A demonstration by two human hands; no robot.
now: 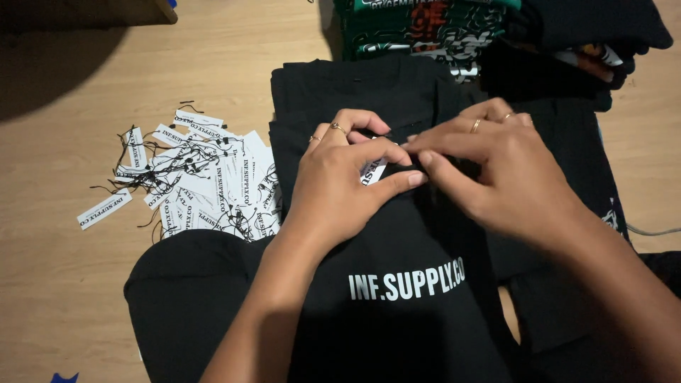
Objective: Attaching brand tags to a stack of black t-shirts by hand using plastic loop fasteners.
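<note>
- Head view: the left hand (pixel 339 186) rests on a black shirt (pixel 397 298) spread over the wooden floor (pixel 64 284); its thumb and forefinger pinch a white paper tag (pixel 373 171) at the shirt's upper part
- the right hand (pixel 496 170) meets it, fingertips pressed together on the same spot
- loose white tags (pixel 206 181) lie heaped to the left; folded printed shirts (pixel 425 28) stack beyond

A single head-worn camera is looking steeply down from the person's own side, sitting close above both hands (pixel 425 170) and the black shirt (pixel 397 298). It is facing the far edge of the wooden floor (pixel 234 64), taking in the tags (pixel 198 177) at left.
</note>
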